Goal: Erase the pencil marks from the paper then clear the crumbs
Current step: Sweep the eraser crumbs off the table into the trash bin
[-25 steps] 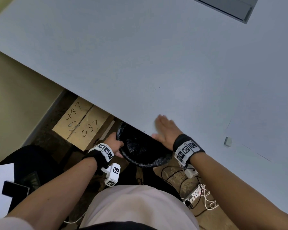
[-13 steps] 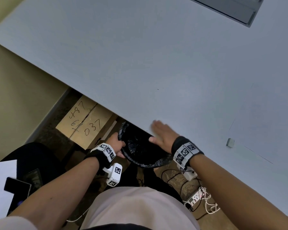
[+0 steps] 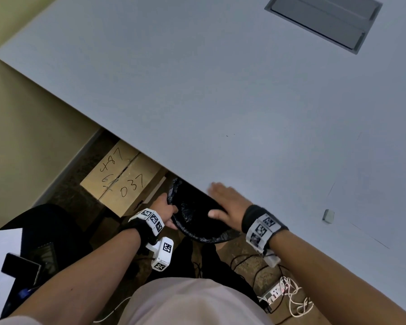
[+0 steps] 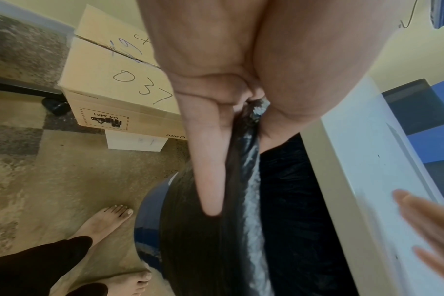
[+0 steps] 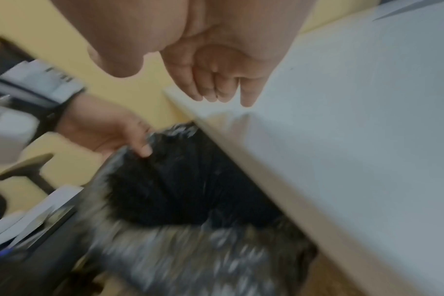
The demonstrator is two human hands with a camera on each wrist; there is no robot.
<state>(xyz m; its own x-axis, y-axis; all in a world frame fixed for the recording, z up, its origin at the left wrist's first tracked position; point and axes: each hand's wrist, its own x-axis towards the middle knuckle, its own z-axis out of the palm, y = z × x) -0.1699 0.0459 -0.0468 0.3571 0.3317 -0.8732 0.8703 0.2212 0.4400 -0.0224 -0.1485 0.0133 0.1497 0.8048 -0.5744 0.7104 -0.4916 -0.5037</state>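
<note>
My left hand [image 3: 164, 209] grips the rim of a bin lined with a black bag [image 3: 197, 221] and holds it just under the grey table's [image 3: 220, 90] near edge. In the left wrist view, thumb and fingers [image 4: 210, 170] pinch the bag's rim [image 4: 251, 180]. My right hand [image 3: 225, 200] lies flat on the table at that edge, fingers straight, thumb over the bin's mouth. Two tiny dark crumbs [image 3: 227, 135] lie farther up the table. A small grey eraser [image 3: 328, 216] rests at the corner of the pale paper [image 3: 384, 195] to the right.
Under the table stands a cardboard box [image 3: 122, 177] with handwritten numbers. A power strip with tangled cables [image 3: 277, 294] lies on the carpet by my legs. A cable hatch [image 3: 324, 22] sits in the table's far right. A phone [image 3: 19, 268] rests on a chair at left.
My right hand has slid across the table toward its near edge, and its thumb now hangs over the bin. The left hand keeps hold of the bin's rim.
</note>
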